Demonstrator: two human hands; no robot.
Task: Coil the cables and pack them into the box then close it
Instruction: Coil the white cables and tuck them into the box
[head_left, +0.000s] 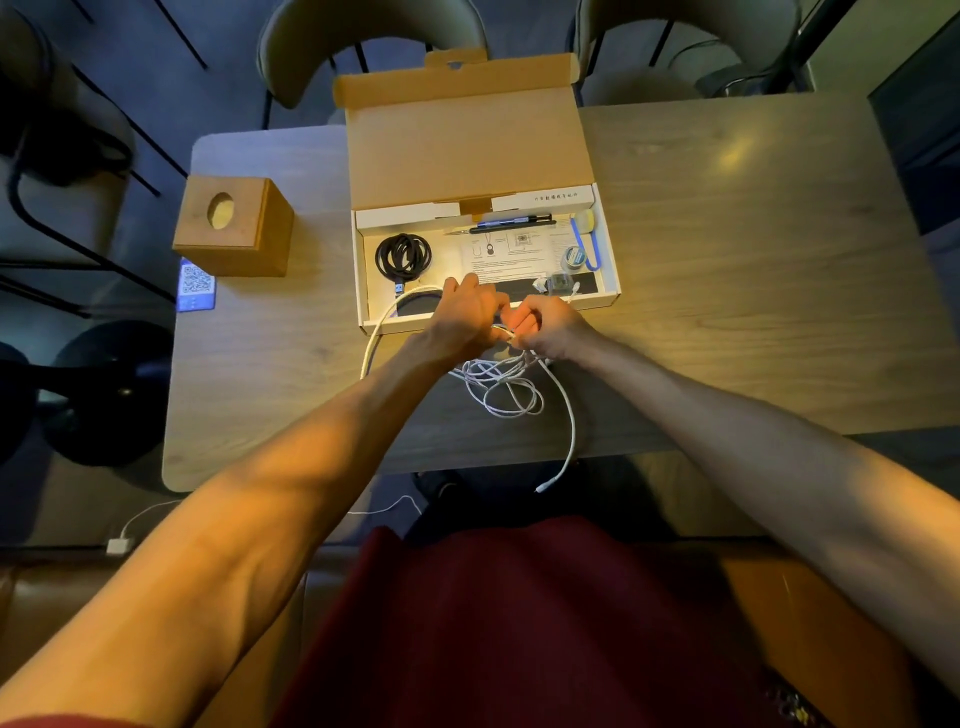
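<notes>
**White cable, coiling step.** The white cable (501, 382) is lying in a loose tangle on the table (727, 270), just in front of the open box (410, 215). One wide loop is arching up over the box's front wall at the left. One free end is trailing off the near table edge, with its plug hanging below.

Both hands are working close together above the tangle. The left hand (467, 312) is curling its fingers round strands of the cable, and the right hand (545, 325) is pinching the cable beside it. How many turns are already gathered between them cannot be told.

Inside the box a black cable (402, 255) is lying already coiled in the left part, beside a leaflet and small tools. The lid (462, 145) is standing open at the back.

By this reading, one cable is packed and the second is only being started. The next move is calling for the slack to be drawn out of the tangle and wound into even loops small enough for the box's free space. The hanging end is likely to snag or drag. A wooden tissue box (234, 226) is standing well apart at the left.
</notes>
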